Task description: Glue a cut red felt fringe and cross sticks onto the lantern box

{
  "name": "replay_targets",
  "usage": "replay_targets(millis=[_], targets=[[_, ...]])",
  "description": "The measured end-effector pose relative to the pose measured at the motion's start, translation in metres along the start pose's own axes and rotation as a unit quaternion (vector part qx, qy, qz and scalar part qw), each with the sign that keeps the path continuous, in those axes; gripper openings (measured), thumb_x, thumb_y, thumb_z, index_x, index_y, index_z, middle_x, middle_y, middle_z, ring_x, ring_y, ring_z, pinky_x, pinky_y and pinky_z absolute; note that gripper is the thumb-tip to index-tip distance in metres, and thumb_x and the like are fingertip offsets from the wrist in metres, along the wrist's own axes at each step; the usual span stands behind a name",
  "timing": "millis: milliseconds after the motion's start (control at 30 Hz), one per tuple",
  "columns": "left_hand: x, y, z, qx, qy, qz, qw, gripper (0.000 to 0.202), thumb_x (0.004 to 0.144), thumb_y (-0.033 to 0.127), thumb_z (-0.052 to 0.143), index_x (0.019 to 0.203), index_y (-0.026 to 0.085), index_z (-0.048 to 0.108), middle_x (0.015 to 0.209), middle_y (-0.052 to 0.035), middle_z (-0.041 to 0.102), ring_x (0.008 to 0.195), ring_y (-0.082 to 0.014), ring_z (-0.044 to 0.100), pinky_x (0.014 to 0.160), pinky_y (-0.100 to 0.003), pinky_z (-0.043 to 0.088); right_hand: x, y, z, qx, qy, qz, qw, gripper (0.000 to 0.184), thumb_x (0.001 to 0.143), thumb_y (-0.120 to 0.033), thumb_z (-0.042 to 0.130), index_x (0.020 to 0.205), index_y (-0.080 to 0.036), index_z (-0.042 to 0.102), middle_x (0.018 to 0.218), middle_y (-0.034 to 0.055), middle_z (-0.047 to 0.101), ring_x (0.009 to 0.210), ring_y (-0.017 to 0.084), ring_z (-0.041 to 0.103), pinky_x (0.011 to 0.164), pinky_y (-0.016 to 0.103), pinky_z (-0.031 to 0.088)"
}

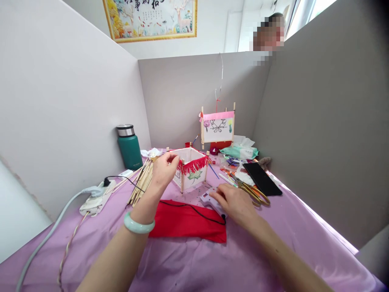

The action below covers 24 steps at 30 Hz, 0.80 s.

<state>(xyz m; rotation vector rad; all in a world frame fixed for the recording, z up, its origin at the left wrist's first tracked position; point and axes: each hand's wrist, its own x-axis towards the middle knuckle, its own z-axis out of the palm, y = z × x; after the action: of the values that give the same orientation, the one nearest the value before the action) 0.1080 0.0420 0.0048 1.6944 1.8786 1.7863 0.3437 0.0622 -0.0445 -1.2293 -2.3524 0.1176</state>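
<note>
As both hands reach over the table, left hand (pixel 164 170): curled, its fingertips against the near top corner of a square paper lantern (pixel 194 180); whether it is firmly clenched cannot be told.
Right hand (pixel 234 202): released, lying with fingers spread and not wrapped around the top of a pale hot glue gun (pixel 212 201).
Lantern position: on the table, ahead of the left hand and just beyond a red cloth (pixel 188 224); it stands upright with a wooden stick frame, a leaf painted on its near panel and a red fringe (pixel 193 165) along its top edge.
Glue gun position: lying on the table just right of the red cloth, its black cord (pixel 194 211) running across the cloth.
Left wrist: a pale green bangle (pixel 139 224).
Right of the hands: gold-handled scissors (pixel 252 192) beside a black phone (pixel 261 178), with a packet of wet wipes (pixel 240 152) farther back.
Left of the hands: a bundle of wooden sticks (pixel 141 182), a power strip (pixel 97 198) and a green vacuum flask (pixel 129 148).
Back of the table: a second lantern panel with a pink top and a butterfly drawing (pixel 217 129).
Surroundings: a lilac satin tablecloth (pixel 258 251) covers the table, grey partitions (pixel 194 97) enclose it, and another person's head (pixel 269 34) shows beyond them.
</note>
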Motion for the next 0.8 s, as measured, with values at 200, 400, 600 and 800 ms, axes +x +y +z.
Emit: replay_targets(millis=[200,400,600,800], targets=[[-0.022,0.002,0.004,0.03,0.038,0.021,0.999,0.017,0.081,0.034,0.058,0.079,0.018,0.064,0.078,-0.0021,0.067,0.072,-0.0162,0.061,0.07,-0.029,0.045,-0.014,-0.012,0.009,-0.096,-0.067,0.037,0.992,0.037,0.083,-0.046,0.057,0.106,-0.017,0.058,0.103,0.0111,0.066,0.095,0.028,0.063,0.069,0.031,0.04],[-0.032,0.002,0.005,0.112,0.054,0.167,0.978,0.011,0.078,0.021,0.065,0.089,0.019,0.064,0.093,-0.0036,0.061,0.085,-0.0168,0.057,0.08,-0.031,0.045,-0.011,-0.011,0.015,-0.082,-0.083,0.05,0.992,0.036,0.088,-0.031,0.048,0.12,-0.016,0.051,0.107,0.0138,0.066,0.095,0.029,0.064,0.07,0.032,0.042],[-0.03,-0.007,0.005,0.164,0.058,0.182,0.968,0.006,0.077,0.024,0.068,0.076,0.02,0.064,0.089,-0.0038,0.058,0.091,-0.0203,0.056,0.083,-0.035,0.044,-0.014,0.006,0.009,0.208,-0.006,0.064,0.976,0.041,0.088,-0.04,0.047,0.122,-0.016,0.047,0.084,0.0063,0.063,0.074,0.019,0.061,0.065,0.029,0.042],[-0.029,-0.006,0.009,0.166,0.059,0.176,0.968,0.006,0.076,0.022,0.067,0.078,0.02,0.062,0.089,-0.0039,0.059,0.091,-0.0206,0.056,0.083,-0.035,0.044,-0.015,-0.005,0.001,0.707,0.052,0.125,0.694,0.049,0.076,-0.049,0.065,0.112,-0.022,0.047,0.081,0.0003,0.057,0.069,0.013,0.057,0.062,0.027,0.048]])
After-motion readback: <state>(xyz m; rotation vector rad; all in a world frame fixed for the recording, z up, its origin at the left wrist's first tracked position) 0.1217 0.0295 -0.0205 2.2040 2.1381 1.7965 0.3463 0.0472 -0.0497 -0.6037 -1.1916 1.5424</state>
